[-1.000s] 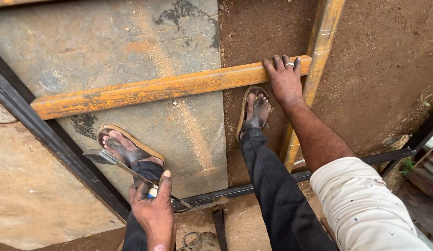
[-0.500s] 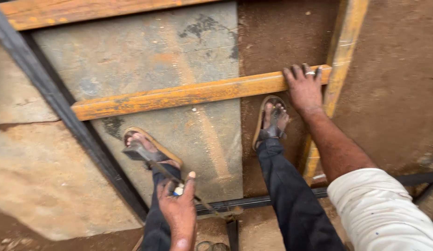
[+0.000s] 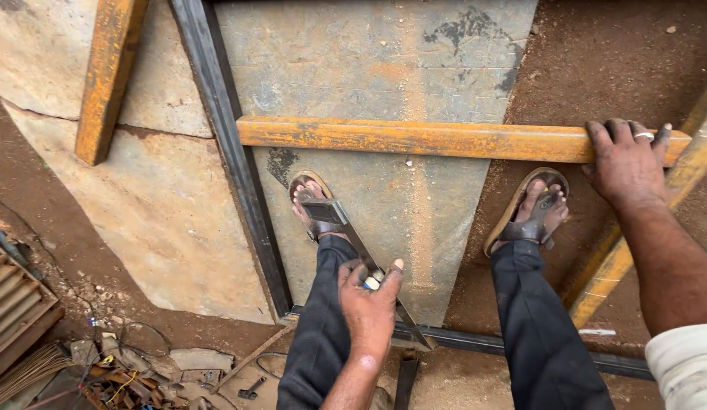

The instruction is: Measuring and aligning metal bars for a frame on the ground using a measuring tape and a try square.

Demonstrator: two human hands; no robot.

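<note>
My left hand (image 3: 370, 307) rests on my left knee and grips a flat steel square (image 3: 352, 237), whose blade runs from over my left sandal down past my knee. A small blue-and-white marker sits between its fingers. My right hand (image 3: 625, 161), with a ring on one finger, presses flat on the right end of a rusty orange steel bar (image 3: 414, 139) lying across a grey metal sheet (image 3: 369, 61). Both my sandalled feet stand just below that bar.
A dark steel frame bar (image 3: 232, 159) runs down the left of the sheet and another along its bottom edge (image 3: 520, 348). A second rusty bar (image 3: 107, 76) lies upper left, another slants at the right (image 3: 627, 254). Scrap, wire and small tools (image 3: 152, 372) lie on the dirt lower left.
The view has swung left and the frame now looks upright. My right hand stays on the bar's end. My left hand still holds the square at my knee.
</note>
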